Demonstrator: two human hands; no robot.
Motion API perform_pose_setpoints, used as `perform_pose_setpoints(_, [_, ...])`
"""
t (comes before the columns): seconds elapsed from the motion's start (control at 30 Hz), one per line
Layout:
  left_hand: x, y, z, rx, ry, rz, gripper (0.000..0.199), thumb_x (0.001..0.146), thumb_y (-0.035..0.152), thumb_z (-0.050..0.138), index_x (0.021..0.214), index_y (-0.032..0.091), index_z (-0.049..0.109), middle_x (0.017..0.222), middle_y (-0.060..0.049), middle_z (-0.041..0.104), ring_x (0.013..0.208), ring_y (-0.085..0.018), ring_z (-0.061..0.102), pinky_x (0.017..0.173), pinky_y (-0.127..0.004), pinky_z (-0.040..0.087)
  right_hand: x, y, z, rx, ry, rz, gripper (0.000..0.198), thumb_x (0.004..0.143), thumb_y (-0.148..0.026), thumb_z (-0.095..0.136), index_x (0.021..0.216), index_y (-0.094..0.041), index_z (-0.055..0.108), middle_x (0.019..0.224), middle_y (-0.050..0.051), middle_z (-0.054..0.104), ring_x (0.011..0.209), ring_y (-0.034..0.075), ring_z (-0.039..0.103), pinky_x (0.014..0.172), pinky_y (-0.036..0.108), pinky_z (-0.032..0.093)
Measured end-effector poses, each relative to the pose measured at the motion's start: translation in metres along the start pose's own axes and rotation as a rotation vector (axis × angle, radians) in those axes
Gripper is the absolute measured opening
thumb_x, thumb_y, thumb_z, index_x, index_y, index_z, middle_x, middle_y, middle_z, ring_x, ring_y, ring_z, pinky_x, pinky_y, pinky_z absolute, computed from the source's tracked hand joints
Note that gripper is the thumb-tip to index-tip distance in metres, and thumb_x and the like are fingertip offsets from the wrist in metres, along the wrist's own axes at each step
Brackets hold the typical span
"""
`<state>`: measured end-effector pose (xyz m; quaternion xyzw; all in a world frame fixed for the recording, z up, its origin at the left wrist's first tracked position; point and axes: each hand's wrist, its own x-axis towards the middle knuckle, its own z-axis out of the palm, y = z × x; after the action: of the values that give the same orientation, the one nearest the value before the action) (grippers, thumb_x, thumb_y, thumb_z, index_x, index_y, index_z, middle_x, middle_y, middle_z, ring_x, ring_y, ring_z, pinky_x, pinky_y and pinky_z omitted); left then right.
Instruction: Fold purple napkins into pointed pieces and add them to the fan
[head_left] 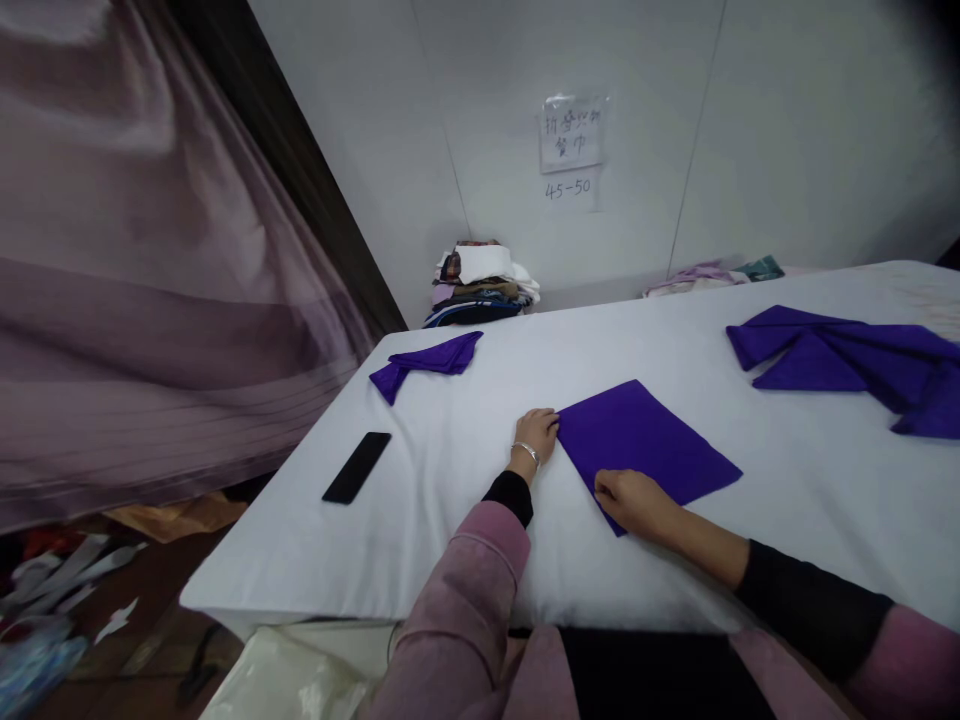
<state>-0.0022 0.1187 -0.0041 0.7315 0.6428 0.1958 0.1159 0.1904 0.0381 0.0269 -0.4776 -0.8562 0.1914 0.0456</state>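
Observation:
A purple cloth napkin [649, 440] lies flat on the white-covered table, turned like a diamond, with one corner pointing towards me. At its left corner is my left hand [537, 434], with fingers bent and closed on the cloth. My right hand [636, 503] rests over the near part of the napkin. Its fingers are curled in a pinch at the lower left edge, and the fingertips are partly hidden. The near corner of the cloth shows just below that hand.
A folded purple cloth [435, 356] and a black phone-like slab [357, 467] lie on the left of the table [450, 440]. More rumpled purple cloth [832, 350] is at right. Stacked clothes [484, 285] stand behind the far edge, below a wall sign [571, 135]. A curtain [150, 250] hangs left.

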Motion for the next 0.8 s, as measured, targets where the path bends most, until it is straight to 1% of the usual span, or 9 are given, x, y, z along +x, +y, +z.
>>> perform_pose_setpoints(0.1, [0.0,0.0,0.0,0.001,0.0,-0.003,0.027,0.087,0.026,0.045,0.108,0.029,0.061,0.124,0.003,0.056,0.118,-0.016,0.043,0.103,-0.035,0.029,0.001,0.0,0.002,0.016,-0.019,0.0,0.014,0.08,-0.018,0.045,0.075,-0.02,0.058,0.071,0.002,0.065,0.066,0.015,0.058,0.054,0.024,0.026])
perform_pose_setpoints(0.2, [0.0,-0.001,0.001,0.001,0.002,-0.008,0.028,0.087,0.026,0.045,0.108,0.03,0.061,0.124,0.004,0.056,0.118,-0.015,0.042,0.104,-0.034,0.028,0.001,0.0,0.002,0.034,-0.01,-0.019,0.015,0.08,-0.018,0.045,0.072,-0.02,0.058,0.071,0.002,0.065,0.065,0.015,0.057,0.054,0.024,0.027])
perform_pose_setpoints(0.3, [0.0,0.0,0.002,0.002,0.006,-0.008,0.027,0.087,0.026,0.045,0.108,0.03,0.061,0.124,0.004,0.056,0.118,-0.015,0.042,0.103,-0.034,0.029,-0.001,0.0,0.0,0.108,0.0,-0.091,0.017,0.081,-0.017,0.044,0.072,-0.019,0.059,0.073,0.003,0.065,0.066,0.014,0.057,0.057,0.023,0.031])
perform_pose_setpoints(0.4, [-0.001,0.0,0.001,0.004,0.016,-0.004,0.027,0.087,0.025,0.045,0.107,0.029,0.062,0.123,0.003,0.057,0.117,-0.015,0.043,0.103,-0.034,0.03,-0.006,0.002,0.0,0.182,0.011,-0.171,0.017,0.078,-0.013,0.045,0.077,-0.019,0.061,0.077,0.002,0.066,0.068,0.014,0.057,0.061,0.023,0.035])
perform_pose_setpoints(0.57, [0.001,0.001,-0.005,0.007,0.031,-0.008,0.026,0.086,0.021,0.046,0.105,0.027,0.063,0.12,0.002,0.059,0.115,-0.014,0.047,0.102,-0.031,0.031,-0.01,0.006,0.006,0.256,0.009,-0.292,0.019,0.077,-0.012,0.047,0.084,-0.017,0.063,0.082,0.003,0.065,0.072,0.014,0.057,0.067,0.022,0.039])
perform_pose_setpoints(0.63, [0.002,0.005,-0.007,0.012,0.045,-0.024,0.026,0.086,0.023,0.046,0.105,0.025,0.064,0.119,0.0,0.06,0.114,-0.016,0.048,0.101,-0.033,0.032,-0.009,0.007,0.009,0.254,0.023,-0.307,0.019,0.077,-0.012,0.047,0.087,-0.017,0.063,0.083,0.003,0.065,0.073,0.014,0.057,0.067,0.022,0.04])
perform_pose_setpoints(0.7, [0.002,0.014,-0.006,0.026,0.065,-0.037,0.028,0.087,0.027,0.045,0.108,0.024,0.062,0.122,-0.003,0.058,0.117,-0.019,0.045,0.102,-0.037,0.031,-0.008,0.008,0.011,0.221,0.041,-0.319,0.02,0.079,-0.013,0.047,0.089,-0.018,0.063,0.085,0.003,0.064,0.074,0.014,0.057,0.068,0.023,0.04])
perform_pose_setpoints(0.73, [0.001,0.019,-0.004,0.039,0.065,-0.026,0.029,0.087,0.029,0.043,0.11,0.024,0.061,0.124,-0.003,0.056,0.119,-0.02,0.043,0.104,-0.04,0.029,-0.007,0.008,0.012,0.201,0.049,-0.322,0.02,0.079,-0.014,0.046,0.09,-0.018,0.063,0.085,0.003,0.063,0.074,0.014,0.057,0.068,0.023,0.04])
perform_pose_setpoints(0.8, [-0.003,0.031,0.001,0.075,0.03,0.055,0.033,0.088,0.034,0.041,0.116,0.024,0.057,0.131,-0.003,0.051,0.125,-0.021,0.037,0.107,-0.044,0.022,-0.007,0.009,0.014,0.167,0.055,-0.32,0.021,0.08,-0.014,0.045,0.09,-0.019,0.062,0.086,0.003,0.062,0.074,0.014,0.056,0.067,0.023,0.039])
